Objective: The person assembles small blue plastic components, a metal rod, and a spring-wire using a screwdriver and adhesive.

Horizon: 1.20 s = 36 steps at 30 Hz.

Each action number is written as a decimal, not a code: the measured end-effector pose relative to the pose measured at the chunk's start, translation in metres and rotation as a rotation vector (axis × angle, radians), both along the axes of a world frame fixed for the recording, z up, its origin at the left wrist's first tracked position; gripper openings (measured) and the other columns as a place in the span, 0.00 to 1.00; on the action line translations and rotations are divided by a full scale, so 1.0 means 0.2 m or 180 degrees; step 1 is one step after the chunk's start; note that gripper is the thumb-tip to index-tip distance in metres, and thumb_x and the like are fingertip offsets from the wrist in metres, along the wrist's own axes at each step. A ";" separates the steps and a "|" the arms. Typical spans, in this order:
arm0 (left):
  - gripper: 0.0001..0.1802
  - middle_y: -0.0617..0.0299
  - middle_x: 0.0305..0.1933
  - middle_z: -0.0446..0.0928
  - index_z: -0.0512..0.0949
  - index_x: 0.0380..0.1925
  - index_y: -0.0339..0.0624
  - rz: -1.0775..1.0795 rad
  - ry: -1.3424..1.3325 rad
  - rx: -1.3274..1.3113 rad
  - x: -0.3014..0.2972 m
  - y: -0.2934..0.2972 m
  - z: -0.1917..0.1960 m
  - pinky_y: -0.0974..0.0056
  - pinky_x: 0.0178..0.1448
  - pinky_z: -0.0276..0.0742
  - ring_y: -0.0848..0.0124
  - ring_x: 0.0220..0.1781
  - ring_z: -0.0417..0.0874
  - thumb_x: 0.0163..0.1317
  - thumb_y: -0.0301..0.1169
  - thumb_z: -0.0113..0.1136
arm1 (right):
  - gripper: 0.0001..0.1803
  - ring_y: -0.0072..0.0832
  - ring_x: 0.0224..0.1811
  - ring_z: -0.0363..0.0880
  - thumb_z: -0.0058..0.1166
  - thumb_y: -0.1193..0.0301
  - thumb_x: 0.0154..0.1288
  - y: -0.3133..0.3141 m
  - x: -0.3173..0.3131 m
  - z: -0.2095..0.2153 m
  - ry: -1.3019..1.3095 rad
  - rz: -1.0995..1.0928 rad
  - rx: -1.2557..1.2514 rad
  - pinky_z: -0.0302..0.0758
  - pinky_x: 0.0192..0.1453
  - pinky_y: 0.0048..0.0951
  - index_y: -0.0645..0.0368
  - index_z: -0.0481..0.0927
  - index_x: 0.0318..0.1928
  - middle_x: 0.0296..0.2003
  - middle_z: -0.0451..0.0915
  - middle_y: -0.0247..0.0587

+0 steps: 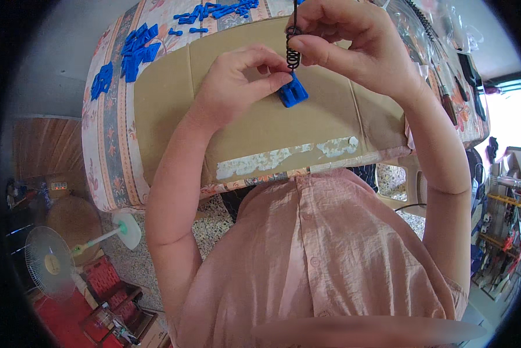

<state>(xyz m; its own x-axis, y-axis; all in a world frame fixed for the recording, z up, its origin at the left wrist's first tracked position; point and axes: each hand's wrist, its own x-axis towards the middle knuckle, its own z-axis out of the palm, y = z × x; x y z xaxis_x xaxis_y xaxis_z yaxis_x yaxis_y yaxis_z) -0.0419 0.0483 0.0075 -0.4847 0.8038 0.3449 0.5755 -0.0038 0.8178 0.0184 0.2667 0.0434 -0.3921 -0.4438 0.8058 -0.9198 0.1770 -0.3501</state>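
Observation:
My left hand (246, 75) is closed, thumb and forefinger pinched on the upper end of a small blue plastic piece (294, 94) with a slot in its face. Just above that piece stands a black coil spring (293, 53), its lower end meeting the blue piece by my left fingertips. My right hand (353, 43) is closed too, gripping the coil between thumb and fingers. From the top of the coil a straight black length (296, 11) runs up out of the picture. How the coil and the blue piece are joined is hidden by my fingers.
A brown cardboard sheet (272, 127) lies on a table with a patterned cloth (112, 156). Blue flat pieces (135, 52) are piled at the left, several narrow blue parts (214, 11) at the far side. Tools with handles (448, 107) lie at the right. A fan (51, 264) stands lower left.

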 end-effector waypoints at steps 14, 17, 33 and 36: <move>0.10 0.64 0.36 0.82 0.85 0.40 0.36 0.0095 -0.0036 -0.0076 -0.02 -0.02 -0.02 0.68 0.50 0.75 0.75 0.40 0.78 0.60 0.28 0.66 | 0.08 0.15 0.33 0.79 0.62 0.73 0.67 -0.10 0.12 0.12 -0.2023 -0.1008 -0.0164 0.78 0.37 0.19 0.64 0.78 0.41 0.32 0.81 0.34; 0.11 0.64 0.36 0.81 0.85 0.40 0.37 0.0030 -0.0230 0.0016 -0.01 0.00 -0.01 0.67 0.50 0.74 0.74 0.41 0.78 0.59 0.29 0.67 | 0.08 0.15 0.33 0.79 0.61 0.74 0.67 -0.05 -0.01 0.02 -0.0307 0.0587 -0.0487 0.78 0.37 0.19 0.64 0.78 0.41 0.33 0.81 0.34; 0.09 0.62 0.37 0.82 0.85 0.39 0.37 -0.0099 -0.0079 -0.0070 -0.02 0.00 -0.02 0.65 0.50 0.76 0.72 0.42 0.81 0.59 0.28 0.68 | 0.07 0.14 0.33 0.78 0.61 0.74 0.67 -0.05 -0.02 0.01 -0.0596 0.0572 -0.0612 0.78 0.36 0.18 0.65 0.78 0.40 0.32 0.80 0.34; 0.09 0.62 0.38 0.82 0.84 0.39 0.36 -0.0133 -0.0117 -0.0030 -0.03 -0.01 -0.03 0.66 0.50 0.76 0.72 0.43 0.81 0.60 0.27 0.67 | 0.08 0.14 0.33 0.79 0.61 0.74 0.66 -0.09 0.11 0.11 -0.1141 -0.0325 -0.0305 0.78 0.36 0.18 0.65 0.78 0.41 0.32 0.81 0.34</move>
<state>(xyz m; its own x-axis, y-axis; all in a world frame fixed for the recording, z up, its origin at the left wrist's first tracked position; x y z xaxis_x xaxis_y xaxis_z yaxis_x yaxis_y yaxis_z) -0.0472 0.0471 0.0011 -0.4628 0.8268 0.3198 0.5445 -0.0196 0.8386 0.0414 0.2491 0.0644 -0.6948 -0.3173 0.6454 -0.7153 0.2122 -0.6658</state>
